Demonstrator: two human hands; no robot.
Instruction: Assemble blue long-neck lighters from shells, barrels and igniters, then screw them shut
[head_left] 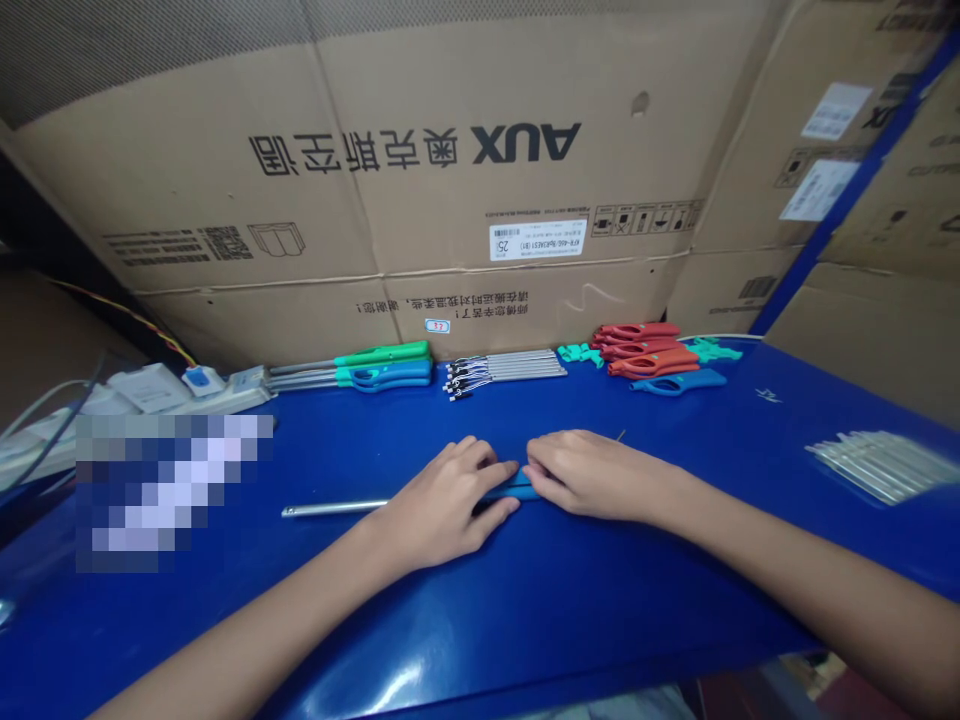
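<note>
A long lighter with a blue handle [517, 487] and a metal tube [330, 509] lies on the blue table [525, 600], tube pointing left. My left hand [442, 500] presses down on the handle's left part with fingers curled over it. My right hand [585, 475] grips the handle's right end, fingers closed. Both hands meet at the handle, hiding most of it.
At the back stand finished lighters with green and blue handles [375, 365], a bundle of metal tubes with wires [502, 370], red, orange and blue handle shells [649, 355]. More metal tubes [877, 462] lie at right. Cardboard boxes [450, 180] wall the rear; power strips [187, 390] sit left.
</note>
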